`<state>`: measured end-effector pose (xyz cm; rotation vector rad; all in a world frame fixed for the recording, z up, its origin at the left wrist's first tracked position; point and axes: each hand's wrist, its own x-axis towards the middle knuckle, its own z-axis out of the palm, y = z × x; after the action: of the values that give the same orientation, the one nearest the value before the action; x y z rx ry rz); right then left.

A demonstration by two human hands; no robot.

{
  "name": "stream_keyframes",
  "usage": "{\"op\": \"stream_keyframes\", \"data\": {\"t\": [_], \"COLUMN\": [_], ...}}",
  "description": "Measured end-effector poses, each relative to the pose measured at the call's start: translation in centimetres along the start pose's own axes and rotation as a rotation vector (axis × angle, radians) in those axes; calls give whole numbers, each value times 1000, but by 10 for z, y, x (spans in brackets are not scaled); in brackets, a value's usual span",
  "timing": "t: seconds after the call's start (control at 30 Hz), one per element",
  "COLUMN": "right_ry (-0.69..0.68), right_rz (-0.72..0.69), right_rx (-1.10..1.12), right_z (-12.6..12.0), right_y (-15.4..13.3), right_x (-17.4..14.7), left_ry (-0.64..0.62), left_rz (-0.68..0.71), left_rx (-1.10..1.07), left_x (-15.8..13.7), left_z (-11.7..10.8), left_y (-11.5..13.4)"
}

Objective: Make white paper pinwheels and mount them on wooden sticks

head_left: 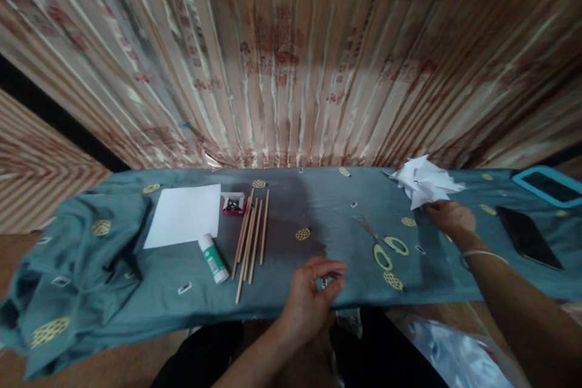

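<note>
A white paper pinwheel is at the back right of the cloth-covered table, its folded blades spread out. My right hand is closed at its lower edge, the fingertips partly hidden against the paper. Over the table's front edge, my left hand has its thumb and fingers curved but apart, with nothing between them. Between my hands lie scissors with yellow-green handles, blades pointing away from me. Several thin wooden sticks lie together left of my left hand.
Left of the sticks are a small red box of dark metal bits, a white paper sheet and a glue stick. A black phone and a blue-framed object lie at the right. A curtain hangs behind the table.
</note>
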<state>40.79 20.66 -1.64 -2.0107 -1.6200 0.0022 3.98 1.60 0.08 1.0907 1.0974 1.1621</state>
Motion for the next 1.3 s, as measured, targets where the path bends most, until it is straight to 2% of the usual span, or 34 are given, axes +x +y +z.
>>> {"op": "stream_keyframes", "data": {"t": [0.1, 0.17, 0.23, 0.3, 0.37, 0.47, 0.6, 0.67, 0.77, 0.9, 1.07, 1.3], "right_ry": [-25, 14, 50, 17, -45, -151, -367, -454, -501, -573, -650, -647], "right_rz": [115, 121, 0, -132, -189, -388, -665, -785, -916, -1054, -1145, -1198], "right_rx": [-160, -298, -334, -269, -175, 108, 386, 423, 434, 408, 122, 74], "right_z": [-6, -10, -13, -11, -6, 11, 44, 64, 94, 125, 141, 146], "right_y": [1, -3, -15, -39, -76, -148, -251, -300, -363, -422, -455, -456], "right_x": [-5, -12, -24, -39, -56, -87, -133, -156, -190, -220, -227, -222], "left_ry": [11, 12, 14, 16, 19, 35, 129, 186, 245, 274, 265, 290], "left_rz": [24, 56, 80, 103, 147, 257, 516, 627, 723, 709, 649, 683], "left_rx": [9, 34, 76, 124, 165, 251, 439, 563, 699, 775, 760, 693], "left_x": [-4, -8, -11, -14, -15, -15, -15, -17, -20, -25, -32, -36], "left_z": [2, 2, 2, 1, -3, -14, -36, -45, -54, -61, -70, -75], "left_y": [0, 2, 4, 7, 11, 19, 34, 40, 43, 45, 46, 46]}}
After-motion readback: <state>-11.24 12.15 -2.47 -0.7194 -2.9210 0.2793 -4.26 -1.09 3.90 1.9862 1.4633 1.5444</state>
